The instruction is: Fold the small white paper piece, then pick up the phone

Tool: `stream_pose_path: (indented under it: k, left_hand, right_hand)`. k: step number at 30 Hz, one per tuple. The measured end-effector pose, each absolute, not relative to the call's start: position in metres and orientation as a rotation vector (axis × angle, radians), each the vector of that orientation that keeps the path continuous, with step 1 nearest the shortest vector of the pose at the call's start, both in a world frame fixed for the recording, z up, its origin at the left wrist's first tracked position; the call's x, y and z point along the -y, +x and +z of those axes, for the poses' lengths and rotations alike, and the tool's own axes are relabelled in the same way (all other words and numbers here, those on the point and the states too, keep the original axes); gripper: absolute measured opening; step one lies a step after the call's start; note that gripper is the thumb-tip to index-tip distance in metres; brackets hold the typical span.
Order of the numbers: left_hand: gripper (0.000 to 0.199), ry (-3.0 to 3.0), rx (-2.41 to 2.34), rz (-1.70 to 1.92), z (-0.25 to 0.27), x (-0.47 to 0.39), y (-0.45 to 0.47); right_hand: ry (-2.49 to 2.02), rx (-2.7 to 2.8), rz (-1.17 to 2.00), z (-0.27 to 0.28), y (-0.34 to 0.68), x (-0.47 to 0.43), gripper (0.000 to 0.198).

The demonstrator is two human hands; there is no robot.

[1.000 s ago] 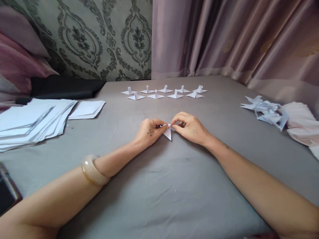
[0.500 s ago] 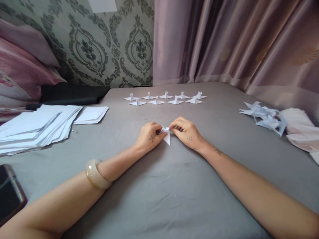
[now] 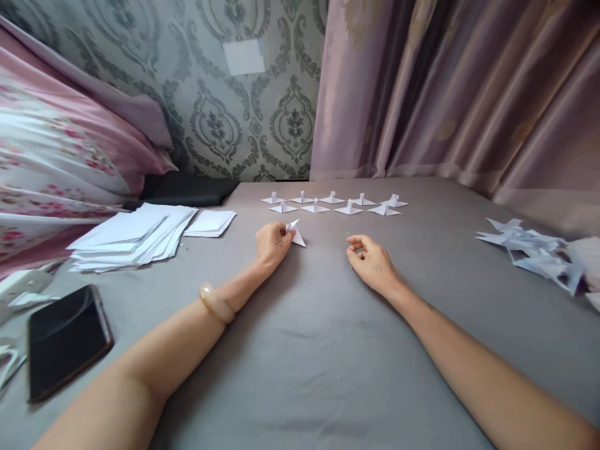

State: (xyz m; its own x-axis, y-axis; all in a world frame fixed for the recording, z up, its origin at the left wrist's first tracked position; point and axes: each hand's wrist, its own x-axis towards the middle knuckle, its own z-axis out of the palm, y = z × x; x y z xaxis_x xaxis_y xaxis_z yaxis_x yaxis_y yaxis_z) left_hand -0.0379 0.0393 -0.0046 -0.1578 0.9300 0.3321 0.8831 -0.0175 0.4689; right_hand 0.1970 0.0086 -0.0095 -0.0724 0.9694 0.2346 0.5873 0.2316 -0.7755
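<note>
My left hand (image 3: 273, 245) pinches a white folded paper crane (image 3: 297, 236) between thumb and fingers, just above the grey cloth. Part of the crane is hidden behind the fingers, and its pointed flaps stick out to the right. To the right, my right hand (image 3: 368, 261) is apart from the crane, fingers loosely curled with a gap at the thumb and nothing held. Beyond both hands, several finished-looking paper cranes (image 3: 348, 208) stand in two rows with their wings spread flat.
On the left lie a fanned stack of white paper (image 3: 126, 240), a smaller paper stack (image 3: 210, 223), a phone (image 3: 68, 340) and a white power strip (image 3: 23, 284). A heap of folded paper pieces (image 3: 534, 247) sits at the right. Behind are a curtain (image 3: 394, 94) and a patterned wall.
My right hand has let go of the paper crane and moved to the right. The left hand has carried the crane leftward and farther away. The view has shifted up and left.
</note>
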Motion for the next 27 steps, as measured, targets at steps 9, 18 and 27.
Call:
stream_pose_path:
  k: [9, 18, 27]
  left_hand:
    - [0.029, 1.865, -2.192, 0.841, -0.016, -0.045, -0.048]
    - [0.024, 1.81, -2.24, 0.83, -0.014, -0.04, -0.046]
    - [0.022, 1.72, -2.348, 0.812, -0.01, -0.05, -0.065]
  right_hand:
    - [-1.446, 1.796, 0.62, -0.005, 0.195, -0.005, 0.028]
    - [-1.44, 1.837, 0.602, -0.005, 0.195, -0.005, 0.028]
    - [-1.427, 1.842, 0.588, -0.007, 0.196, -0.006, 0.025]
